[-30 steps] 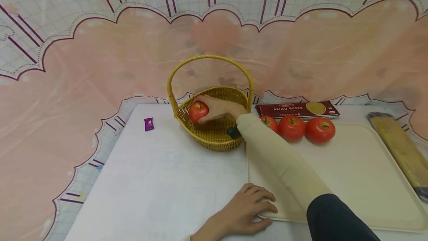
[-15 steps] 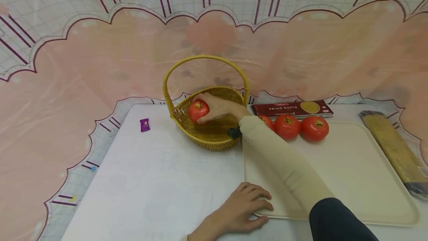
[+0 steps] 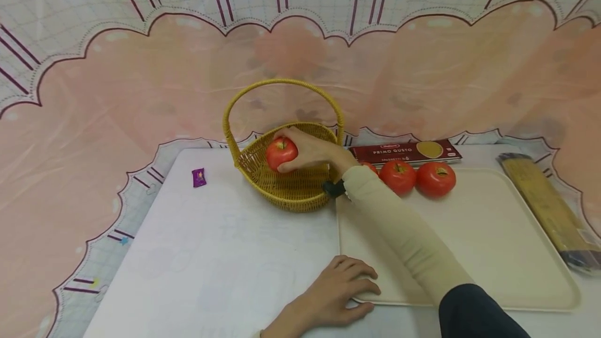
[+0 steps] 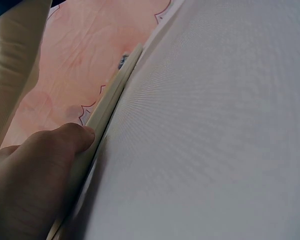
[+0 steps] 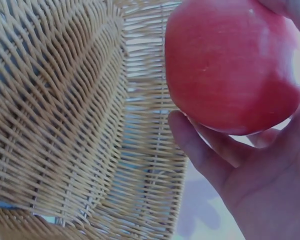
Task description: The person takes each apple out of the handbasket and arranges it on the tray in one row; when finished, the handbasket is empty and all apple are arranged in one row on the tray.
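Note:
In the head view my right hand point(image 3: 307, 149) grips a red apple point(image 3: 280, 154) inside the yellow wicker basket point(image 3: 296, 203), near its left side. The right wrist view has the apple point(image 5: 230, 65) large between thumb and fingers, apart from the woven wall point(image 5: 80, 100) at left. At the near left corner of the cream tray point(image 3: 469, 244) my left hand point(image 3: 331, 293) rests with spread, relaxed fingers over the edge. In the left wrist view its thumb point(image 4: 72, 137) touches the tray's rim point(image 4: 112, 100).
Several red fruits point(image 3: 435, 179) line the tray's far edge, one partly hidden by the right sleeve. Behind them lies a dark red spaghetti box point(image 3: 406, 152). A long pack of spaghetti point(image 3: 547, 207) lies along the tray's right side, and a small purple wrapped sweet point(image 3: 199, 177) left of the basket.
My right hand and the apple have risen slightly and shifted a little right relative to the basket. The left hand stays at the tray corner. The whole head view has drifted slightly.

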Action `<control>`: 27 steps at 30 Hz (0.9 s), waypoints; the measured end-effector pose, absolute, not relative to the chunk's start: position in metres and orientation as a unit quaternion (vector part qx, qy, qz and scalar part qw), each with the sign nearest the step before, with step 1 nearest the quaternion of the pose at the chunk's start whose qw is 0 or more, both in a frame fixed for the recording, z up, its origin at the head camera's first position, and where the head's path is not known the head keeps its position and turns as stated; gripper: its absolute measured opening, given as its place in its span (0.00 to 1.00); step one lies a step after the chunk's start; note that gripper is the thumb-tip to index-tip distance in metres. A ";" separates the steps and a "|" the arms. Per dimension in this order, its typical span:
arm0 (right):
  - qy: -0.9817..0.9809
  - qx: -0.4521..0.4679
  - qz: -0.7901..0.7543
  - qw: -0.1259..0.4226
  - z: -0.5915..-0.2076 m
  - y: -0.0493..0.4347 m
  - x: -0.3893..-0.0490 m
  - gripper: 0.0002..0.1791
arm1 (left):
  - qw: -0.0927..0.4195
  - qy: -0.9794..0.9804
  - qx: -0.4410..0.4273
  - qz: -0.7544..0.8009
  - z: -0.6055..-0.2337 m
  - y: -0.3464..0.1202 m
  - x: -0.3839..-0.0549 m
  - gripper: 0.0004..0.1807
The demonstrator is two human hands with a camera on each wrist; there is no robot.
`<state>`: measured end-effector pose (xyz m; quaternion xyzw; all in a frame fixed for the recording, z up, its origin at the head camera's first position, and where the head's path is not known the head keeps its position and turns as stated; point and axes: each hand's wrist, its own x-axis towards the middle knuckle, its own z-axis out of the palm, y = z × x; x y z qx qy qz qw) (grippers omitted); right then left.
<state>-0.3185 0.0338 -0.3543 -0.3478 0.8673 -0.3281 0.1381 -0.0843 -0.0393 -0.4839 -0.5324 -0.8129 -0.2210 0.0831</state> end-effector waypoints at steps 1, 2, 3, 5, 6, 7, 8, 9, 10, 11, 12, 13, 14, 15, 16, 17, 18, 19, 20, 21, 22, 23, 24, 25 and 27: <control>0.867 -0.346 -0.330 0.137 -0.353 0.035 -0.317 0.39 | 0.084 -0.813 -0.532 -0.221 -0.484 -0.039 -0.084 0.12; 0.868 -0.346 -0.331 0.134 -0.352 0.036 -0.316 0.39 | 0.086 -0.813 -0.532 -0.220 -0.483 -0.039 -0.084 0.11; 0.869 -0.345 -0.330 0.132 -0.352 0.038 -0.315 0.39 | 0.088 -0.813 -0.532 -0.219 -0.483 -0.039 -0.084 0.11; 0.870 -0.345 -0.330 0.123 -0.351 0.041 -0.313 0.39 | 0.089 -0.814 -0.531 -0.218 -0.483 -0.039 -0.084 0.11; 0.870 -0.345 -0.330 0.119 -0.350 0.042 -0.312 0.39 | 0.090 -0.814 -0.531 -0.217 -0.483 -0.039 -0.084 0.11; 0.870 -0.346 -0.332 0.115 -0.350 0.044 -0.311 0.39 | 0.091 -0.814 -0.531 -0.217 -0.483 -0.039 -0.084 0.11; 0.870 -0.346 -0.333 0.112 -0.350 0.045 -0.310 0.39 | 0.090 -0.814 -0.531 -0.217 -0.483 -0.039 -0.084 0.11; 0.870 -0.346 -0.334 0.109 -0.350 0.047 -0.308 0.40 | 0.089 -0.814 -0.530 -0.218 -0.483 -0.039 -0.084 0.11; 0.869 -0.347 -0.336 0.106 -0.350 0.048 -0.307 0.40 | 0.088 -0.815 -0.530 -0.219 -0.484 -0.039 -0.084 0.11; 0.869 -0.347 -0.338 0.104 -0.350 0.049 -0.306 0.40 | 0.088 -0.815 -0.529 -0.220 -0.484 -0.039 -0.084 0.12; 0.869 -0.346 -0.340 0.103 -0.350 0.050 -0.305 0.41 | 0.087 -0.814 -0.530 -0.221 -0.484 -0.039 -0.084 0.12; 0.869 -0.345 -0.340 0.101 -0.350 0.052 -0.304 0.41 | 0.087 -0.814 -0.530 -0.222 -0.485 -0.039 -0.084 0.12; 0.868 -0.344 -0.343 0.100 -0.350 0.053 -0.303 0.41 | 0.086 -0.814 -0.530 -0.224 -0.485 -0.039 -0.084 0.12; 0.868 -0.342 -0.346 0.099 -0.350 0.055 -0.302 0.41 | 0.088 -0.813 -0.530 -0.224 -0.485 -0.038 -0.084 0.12; 0.867 -0.340 -0.350 0.099 -0.350 0.056 -0.301 0.41 | 0.088 -0.813 -0.530 -0.226 -0.485 -0.038 -0.084 0.11; 0.868 -0.337 -0.352 0.098 -0.350 0.058 -0.300 0.42 | 0.089 -0.812 -0.530 -0.226 -0.485 -0.038 -0.084 0.11; 0.868 -0.333 -0.354 0.097 -0.350 0.059 -0.299 0.41 | 0.090 -0.812 -0.530 -0.229 -0.484 -0.038 -0.084 0.11; 0.869 -0.330 -0.357 0.094 -0.350 0.061 -0.298 0.41 | 0.090 -0.812 -0.530 -0.229 -0.484 -0.038 -0.084 0.11; 0.869 -0.329 -0.358 0.091 -0.351 0.063 -0.297 0.41 | 0.089 -0.811 -0.530 -0.230 -0.484 -0.038 -0.084 0.11; 0.870 -0.327 -0.358 0.089 -0.351 0.064 -0.296 0.41 | 0.091 -0.811 -0.530 -0.229 -0.483 -0.038 -0.084 0.11; 0.871 -0.324 -0.358 0.087 -0.352 0.066 -0.294 0.41 | 0.090 -0.812 -0.530 -0.228 -0.483 -0.039 -0.084 0.11; 0.872 -0.322 -0.359 0.086 -0.353 0.067 -0.293 0.41 | 0.089 -0.813 -0.530 -0.226 -0.482 -0.039 -0.084 0.11; 0.871 -0.321 -0.361 0.085 -0.354 0.069 -0.291 0.41 | 0.089 -0.813 -0.529 -0.226 -0.483 -0.039 -0.084 0.11; 0.871 -0.320 -0.363 0.083 -0.355 0.070 -0.290 0.41 | 0.088 -0.813 -0.530 -0.224 -0.482 -0.039 -0.084 0.11; 0.870 -0.317 -0.367 0.083 -0.356 0.073 -0.288 0.42 | 0.088 -0.814 -0.529 -0.224 -0.482 -0.039 -0.084 0.11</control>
